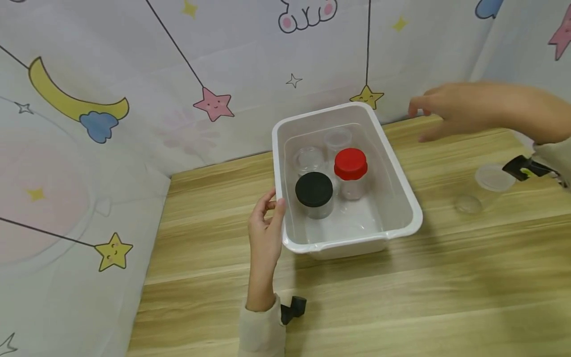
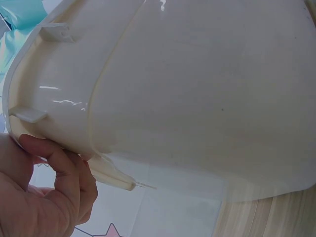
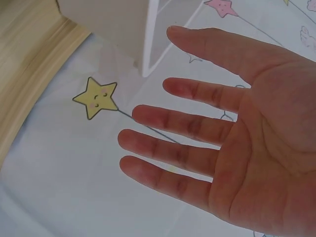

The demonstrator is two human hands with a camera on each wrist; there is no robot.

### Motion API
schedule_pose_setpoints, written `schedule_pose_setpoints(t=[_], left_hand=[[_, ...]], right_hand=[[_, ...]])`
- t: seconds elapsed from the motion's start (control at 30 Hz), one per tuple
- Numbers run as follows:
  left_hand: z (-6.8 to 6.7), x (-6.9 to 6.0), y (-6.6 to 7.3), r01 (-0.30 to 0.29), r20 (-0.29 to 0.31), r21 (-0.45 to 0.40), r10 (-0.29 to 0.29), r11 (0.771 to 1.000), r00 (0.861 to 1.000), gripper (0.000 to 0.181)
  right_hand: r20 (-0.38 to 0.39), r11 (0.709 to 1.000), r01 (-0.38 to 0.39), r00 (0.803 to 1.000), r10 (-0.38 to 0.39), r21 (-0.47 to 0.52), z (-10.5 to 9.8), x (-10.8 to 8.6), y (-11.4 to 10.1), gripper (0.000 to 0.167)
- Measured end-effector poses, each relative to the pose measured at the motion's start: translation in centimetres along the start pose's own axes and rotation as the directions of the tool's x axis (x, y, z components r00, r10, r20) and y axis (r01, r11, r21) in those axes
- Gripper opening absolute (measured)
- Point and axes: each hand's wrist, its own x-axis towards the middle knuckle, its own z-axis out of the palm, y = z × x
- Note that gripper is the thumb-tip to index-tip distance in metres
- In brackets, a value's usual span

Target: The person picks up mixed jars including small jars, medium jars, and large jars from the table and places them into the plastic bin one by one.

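My left hand (image 1: pixel 265 233) grips the left rim of a white plastic bin (image 1: pixel 352 241), thumb above the edge and fingers beneath it, as the left wrist view also shows. Inside the bin are a clear jar with a black lid (image 1: pixel 314 189), a clear jar with a red lid (image 1: pixel 351 163) and two clear containers with see-through tops (image 1: pixel 310 159) behind them. Off the bin's right side, my right hand (image 1: pixel 464 109) hovers in the air with nothing in it. Its fingers are extended and spread in the right wrist view.
A clear jar with a pale lid (image 1: pixel 494 177) is on the wood-grain table (image 1: pixel 200 248), right of the bin and below the right forearm. White cloth (image 1: pixel 250 59) printed with stars and a moon borders the table at the back and left.
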Motion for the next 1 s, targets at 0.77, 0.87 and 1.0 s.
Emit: schedule_pose_setpoints(t=[0.77,0.87,1.0], left_hand=[[-0.1,0.1,-0.2,-0.007,0.005,-0.005,0.007,1.000,1.000,0.040],[-0.1,0.1,-0.2,-0.010,0.004,-0.001,0.010,1.000,1.000,0.040],[-0.1,0.1,-0.1,-0.008,0.001,0.006,0.008,1.000,1.000,0.041]], right_hand=[[0.010,0.999,-0.054,0.998,0.054,-0.006,3.0,-3.8,3.8,0.050],[0.003,0.998,-0.063,0.998,0.063,0.003,3.5,-4.2,4.1,0.051],[0.000,0.996,-0.082,0.997,0.082,0.023,4.4,-4.7,4.5,0.053]])
